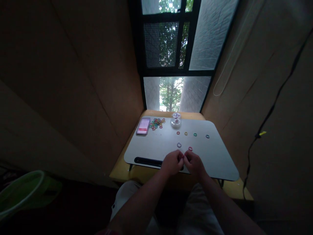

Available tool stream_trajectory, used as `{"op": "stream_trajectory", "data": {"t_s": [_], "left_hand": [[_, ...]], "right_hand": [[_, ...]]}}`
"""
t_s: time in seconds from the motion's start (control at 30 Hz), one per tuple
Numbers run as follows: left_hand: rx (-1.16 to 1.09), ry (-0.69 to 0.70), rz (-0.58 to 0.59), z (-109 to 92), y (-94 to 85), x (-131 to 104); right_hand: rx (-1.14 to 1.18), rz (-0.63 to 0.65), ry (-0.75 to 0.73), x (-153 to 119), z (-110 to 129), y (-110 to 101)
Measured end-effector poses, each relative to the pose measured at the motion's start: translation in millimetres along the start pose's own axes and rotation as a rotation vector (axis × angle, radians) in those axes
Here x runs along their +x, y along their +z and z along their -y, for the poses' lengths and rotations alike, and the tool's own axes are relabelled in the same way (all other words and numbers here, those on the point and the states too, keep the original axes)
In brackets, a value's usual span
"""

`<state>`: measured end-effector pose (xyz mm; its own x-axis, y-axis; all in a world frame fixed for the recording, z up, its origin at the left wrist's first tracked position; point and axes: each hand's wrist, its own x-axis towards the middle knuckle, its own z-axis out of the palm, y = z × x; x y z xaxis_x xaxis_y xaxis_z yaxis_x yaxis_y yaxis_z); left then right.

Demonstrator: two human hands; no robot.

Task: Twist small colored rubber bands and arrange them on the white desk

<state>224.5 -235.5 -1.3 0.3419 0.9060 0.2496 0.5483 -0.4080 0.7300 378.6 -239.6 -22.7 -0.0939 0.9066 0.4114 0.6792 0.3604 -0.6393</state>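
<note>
My left hand (pixel 173 162) and my right hand (pixel 193 162) meet at the fingertips over the front edge of the white table (pixel 151 147). Both are closed in a pinch around something small and reddish, too small to make out. Just beyond them lie a pink-red ring (pixel 190 148) and a pale purple ring (pixel 179 145). Farther back is a row: a red ring (pixel 178 133), a yellow ring (pixel 186 133), a green ring (pixel 195 134) and a dark blue ring (pixel 207 136). A pile of colourful rings (pixel 157 123) sits at the back left.
A phone (pixel 143 126) lies at the table's back left corner. Clear round containers (pixel 175 120) stand near the back edge. A black slot (pixel 148 162) runs along the front. A green basket (pixel 29 192) is at lower left, and a black cable (pixel 274 104) hangs at right.
</note>
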Motion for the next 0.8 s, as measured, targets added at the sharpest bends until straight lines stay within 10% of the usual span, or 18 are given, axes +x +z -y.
{"op": "stream_trajectory", "data": {"t_s": [0.8], "left_hand": [[0.068, 0.007, 0.003, 3.8, 6.2, 0.7]], "right_hand": [[0.020, -0.004, 0.052, -1.0, 6.7, -3.2]]}}
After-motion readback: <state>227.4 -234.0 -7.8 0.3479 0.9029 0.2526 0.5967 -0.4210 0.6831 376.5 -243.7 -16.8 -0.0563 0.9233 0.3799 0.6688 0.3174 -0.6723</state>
